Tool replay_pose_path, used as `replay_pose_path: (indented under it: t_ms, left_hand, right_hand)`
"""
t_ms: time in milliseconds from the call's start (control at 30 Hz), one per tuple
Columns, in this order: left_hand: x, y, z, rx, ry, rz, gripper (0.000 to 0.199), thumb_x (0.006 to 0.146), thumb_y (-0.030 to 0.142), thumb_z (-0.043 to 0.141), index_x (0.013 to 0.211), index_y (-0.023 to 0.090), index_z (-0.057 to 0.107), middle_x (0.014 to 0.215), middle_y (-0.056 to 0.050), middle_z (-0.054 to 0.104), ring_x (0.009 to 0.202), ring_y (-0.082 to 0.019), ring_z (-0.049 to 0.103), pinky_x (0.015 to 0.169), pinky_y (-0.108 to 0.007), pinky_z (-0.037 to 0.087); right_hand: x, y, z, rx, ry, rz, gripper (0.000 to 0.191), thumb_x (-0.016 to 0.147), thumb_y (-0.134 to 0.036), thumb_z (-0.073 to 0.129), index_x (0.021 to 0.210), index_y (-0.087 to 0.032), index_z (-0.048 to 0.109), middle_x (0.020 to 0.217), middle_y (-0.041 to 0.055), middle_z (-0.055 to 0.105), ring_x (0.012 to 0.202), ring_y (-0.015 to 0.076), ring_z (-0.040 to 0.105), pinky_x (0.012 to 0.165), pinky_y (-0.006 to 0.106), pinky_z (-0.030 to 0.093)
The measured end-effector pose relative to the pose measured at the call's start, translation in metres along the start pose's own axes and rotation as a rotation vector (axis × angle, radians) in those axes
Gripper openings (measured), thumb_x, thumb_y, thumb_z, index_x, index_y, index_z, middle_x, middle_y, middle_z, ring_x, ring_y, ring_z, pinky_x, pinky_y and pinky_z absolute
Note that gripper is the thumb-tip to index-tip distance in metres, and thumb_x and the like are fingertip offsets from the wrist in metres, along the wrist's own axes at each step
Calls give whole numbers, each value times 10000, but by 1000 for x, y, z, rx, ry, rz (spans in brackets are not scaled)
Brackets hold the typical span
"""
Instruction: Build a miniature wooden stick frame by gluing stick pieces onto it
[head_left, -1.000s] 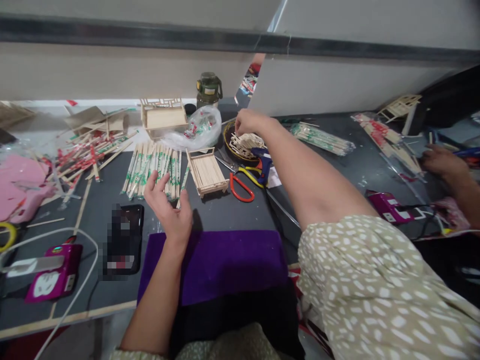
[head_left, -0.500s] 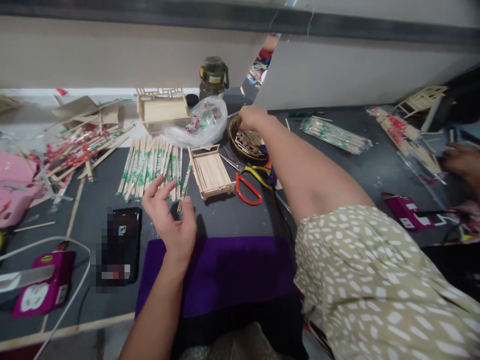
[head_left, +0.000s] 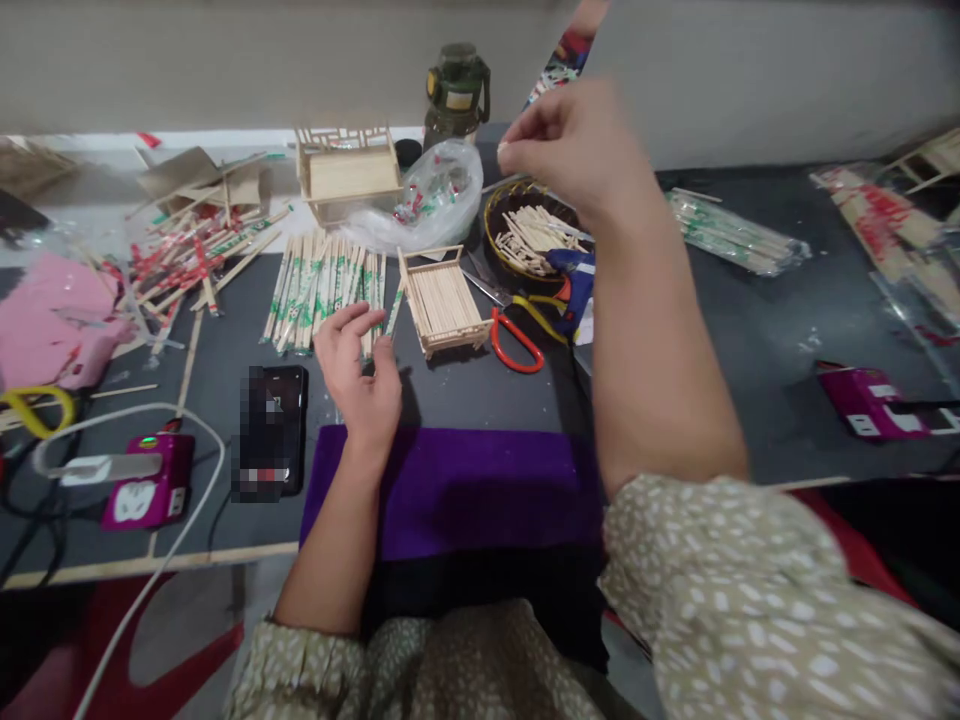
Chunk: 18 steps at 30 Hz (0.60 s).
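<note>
My right hand (head_left: 574, 150) is raised above a round basket (head_left: 491, 235) of short wooden stick pieces (head_left: 534, 235). Its thumb and fingertips are pinched together; whatever they hold is too small to make out. My left hand (head_left: 360, 375) hovers palm up with fingers loosely curled and apart, holding nothing. Just beyond it lies a row of wrapped chopsticks (head_left: 322, 290). To its right stands a small bed-shaped model made of sticks (head_left: 446, 305). Scissors with red and yellow handles (head_left: 517, 340) lie beside the model, next to a blue glue gun (head_left: 577, 290) partly hidden by my forearm.
A larger stick model (head_left: 351, 175), a plastic bag (head_left: 442, 195) and a dark bottle (head_left: 456, 95) stand at the back. On the left are a phone (head_left: 289, 430), a purple power socket (head_left: 154, 485) with a white cable, and loose chopsticks (head_left: 214, 245). A purple cloth (head_left: 465, 490) covers the front edge.
My right hand has lifted out of the basket and moved up, fingers pinched. My left hand keeps nearly the same pose. The view has shifted, and the person's hand at the right has left it.
</note>
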<state>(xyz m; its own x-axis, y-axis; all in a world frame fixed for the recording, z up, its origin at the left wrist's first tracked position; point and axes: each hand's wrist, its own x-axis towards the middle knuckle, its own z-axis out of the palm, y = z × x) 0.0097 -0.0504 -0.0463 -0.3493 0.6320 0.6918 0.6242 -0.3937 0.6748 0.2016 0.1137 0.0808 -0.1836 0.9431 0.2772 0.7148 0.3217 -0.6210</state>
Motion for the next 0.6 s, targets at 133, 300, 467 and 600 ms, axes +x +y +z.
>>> replay_pose_path:
  t_ms: [133, 300, 467, 600]
  left_hand:
    - [1, -1, -4, -38, -8, 3, 158, 972, 262, 545, 1059, 204, 664, 1029, -61, 692, 1024, -191, 638, 908, -363, 533]
    - [-1, 8, -8, -137, -52, 212, 117, 984, 289, 600, 1046, 218, 668, 942, -30, 701, 923, -176, 643, 870, -355, 519]
    - [-2, 15, -8, -127, -173, 429, 162, 948, 320, 682, 1072, 216, 690, 973, -46, 678, 946, -191, 626, 851, -353, 518]
    - [-3, 13, -8, -67, -238, 439, 181, 945, 352, 689, 1069, 221, 708, 954, -45, 658, 946, -190, 614, 842, -348, 519]
  right_hand:
    - [-110, -28, 17, 616, 107, -38, 96, 885, -260, 682, 881, -187, 745, 781, -12, 701, 618, 71, 542, 609, 218, 444]
    - [-177, -15, 72, 1060, -101, 278, 348, 700, -529, 843, 874, -237, 768, 724, -4, 677, 591, 96, 523, 497, 229, 389]
    - [-175, -1, 94, 1323, -258, 429, 488, 516, -561, 940, 808, -213, 763, 649, -30, 631, 545, 64, 473, 450, 189, 330]
    - [-176, 2, 93, 1331, -307, 414, 482, 542, -583, 925, 784, -204, 752, 634, -33, 617, 546, 62, 468, 454, 181, 335]
